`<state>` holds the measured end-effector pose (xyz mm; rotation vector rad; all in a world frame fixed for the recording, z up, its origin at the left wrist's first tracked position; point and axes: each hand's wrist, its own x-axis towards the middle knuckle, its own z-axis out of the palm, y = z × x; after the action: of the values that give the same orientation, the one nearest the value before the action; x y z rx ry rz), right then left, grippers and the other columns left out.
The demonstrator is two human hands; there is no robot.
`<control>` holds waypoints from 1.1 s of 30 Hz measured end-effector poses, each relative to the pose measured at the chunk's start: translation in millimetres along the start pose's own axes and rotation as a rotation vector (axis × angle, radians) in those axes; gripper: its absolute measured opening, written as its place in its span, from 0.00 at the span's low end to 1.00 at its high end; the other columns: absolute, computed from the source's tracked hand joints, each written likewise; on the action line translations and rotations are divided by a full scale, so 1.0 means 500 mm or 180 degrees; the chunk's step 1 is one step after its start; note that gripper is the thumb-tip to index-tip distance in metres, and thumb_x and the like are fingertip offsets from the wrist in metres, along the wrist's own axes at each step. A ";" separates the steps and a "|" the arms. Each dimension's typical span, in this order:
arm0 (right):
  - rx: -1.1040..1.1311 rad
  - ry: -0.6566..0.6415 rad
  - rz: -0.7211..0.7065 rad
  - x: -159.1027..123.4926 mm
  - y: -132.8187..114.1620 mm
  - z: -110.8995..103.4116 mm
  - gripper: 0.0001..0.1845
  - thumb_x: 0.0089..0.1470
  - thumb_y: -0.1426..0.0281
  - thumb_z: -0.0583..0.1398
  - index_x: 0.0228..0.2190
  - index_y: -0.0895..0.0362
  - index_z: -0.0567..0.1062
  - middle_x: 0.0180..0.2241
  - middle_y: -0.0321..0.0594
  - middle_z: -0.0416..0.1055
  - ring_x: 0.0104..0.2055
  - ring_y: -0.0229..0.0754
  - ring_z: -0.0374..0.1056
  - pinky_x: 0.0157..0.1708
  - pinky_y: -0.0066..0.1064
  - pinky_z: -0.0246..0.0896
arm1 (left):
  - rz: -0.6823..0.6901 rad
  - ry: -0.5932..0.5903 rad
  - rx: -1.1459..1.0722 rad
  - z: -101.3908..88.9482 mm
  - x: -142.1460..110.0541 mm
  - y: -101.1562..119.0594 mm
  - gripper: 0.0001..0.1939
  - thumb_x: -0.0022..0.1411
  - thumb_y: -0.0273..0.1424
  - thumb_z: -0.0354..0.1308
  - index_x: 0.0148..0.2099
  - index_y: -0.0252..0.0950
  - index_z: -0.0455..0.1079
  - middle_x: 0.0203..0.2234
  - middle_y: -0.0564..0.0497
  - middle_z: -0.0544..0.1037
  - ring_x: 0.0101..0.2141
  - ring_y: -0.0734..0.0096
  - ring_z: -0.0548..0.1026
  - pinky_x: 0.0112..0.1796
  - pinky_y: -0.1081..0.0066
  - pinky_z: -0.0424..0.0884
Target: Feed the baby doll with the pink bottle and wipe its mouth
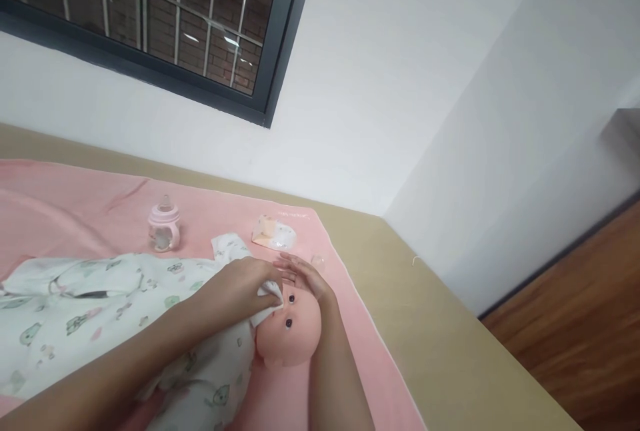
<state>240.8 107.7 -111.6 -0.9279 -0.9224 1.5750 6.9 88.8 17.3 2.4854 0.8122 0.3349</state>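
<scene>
A baby doll lies on its back on a pink blanket, its bare head [295,344] toward the right and its body in a white patterned outfit [165,284]. My left hand [250,279] pinches a folded white wipe [267,308] against the lower part of the doll's face, covering the mouth area. Along the far side of the head rests my right hand [306,276], its fingers stretched out and the wrist beside the crown. The doll's eyes are uncovered.
Behind the doll stand a pink baby bottle [164,226] and a small wipes packet [274,232]. A small clear item [318,262] lies beyond my right hand. The pink blanket [365,344] covers part of a tan surface [425,311] against a white wall with a barred window [200,11].
</scene>
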 end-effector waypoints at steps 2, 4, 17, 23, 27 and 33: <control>0.0011 -0.0005 0.0006 0.000 0.001 0.000 0.23 0.50 0.65 0.63 0.48 0.57 0.70 0.45 0.44 0.75 0.46 0.43 0.71 0.54 0.39 0.58 | -0.0026 -0.0007 0.0001 -0.001 0.000 0.001 0.09 0.53 0.29 0.53 0.33 0.40 0.75 0.32 0.53 0.79 0.35 0.63 0.74 0.34 0.70 0.62; 0.0025 0.0010 -0.0007 -0.002 0.001 0.002 0.23 0.50 0.65 0.63 0.48 0.56 0.71 0.46 0.44 0.74 0.46 0.42 0.71 0.54 0.39 0.58 | -0.0039 -0.0002 0.0019 -0.002 0.001 0.003 0.10 0.53 0.28 0.52 0.33 0.40 0.75 0.32 0.53 0.79 0.36 0.63 0.74 0.34 0.70 0.62; 0.0004 -0.0112 -0.0274 -0.022 -0.030 0.016 0.22 0.50 0.59 0.63 0.46 0.54 0.72 0.52 0.45 0.70 0.52 0.46 0.68 0.57 0.45 0.57 | 0.0031 0.0366 -0.0039 -0.011 0.008 -0.039 0.12 0.57 0.33 0.49 0.35 0.41 0.74 0.34 0.53 0.79 0.38 0.61 0.75 0.38 0.67 0.65; -0.1388 -0.1039 -0.0269 -0.071 -0.152 0.117 0.21 0.52 0.56 0.62 0.43 0.56 0.76 0.56 0.45 0.66 0.56 0.48 0.64 0.57 0.44 0.57 | -0.0205 0.0775 -0.0171 -0.020 0.017 -0.083 0.23 0.56 0.37 0.52 0.55 0.42 0.64 0.48 0.50 0.74 0.46 0.55 0.72 0.43 0.65 0.65; -0.2374 -0.1085 -0.0477 -0.095 -0.195 0.199 0.18 0.54 0.57 0.60 0.42 0.54 0.78 0.53 0.41 0.68 0.57 0.44 0.62 0.57 0.37 0.57 | -0.0358 0.0749 -0.0235 -0.024 0.017 -0.081 0.28 0.55 0.41 0.52 0.58 0.41 0.59 0.39 0.48 0.76 0.36 0.56 0.74 0.35 0.66 0.66; -0.2704 -0.0473 -0.0639 -0.117 -0.204 0.243 0.18 0.55 0.57 0.59 0.41 0.55 0.78 0.45 0.42 0.74 0.52 0.43 0.67 0.55 0.37 0.59 | -0.0431 0.0761 -0.0298 -0.038 0.008 -0.074 0.31 0.52 0.37 0.55 0.59 0.41 0.57 0.40 0.48 0.75 0.38 0.56 0.74 0.36 0.66 0.66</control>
<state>179.3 54.2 36.7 -1.2423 -1.7967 1.0710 -14.8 124.2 14.0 2.3177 1.0303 0.6155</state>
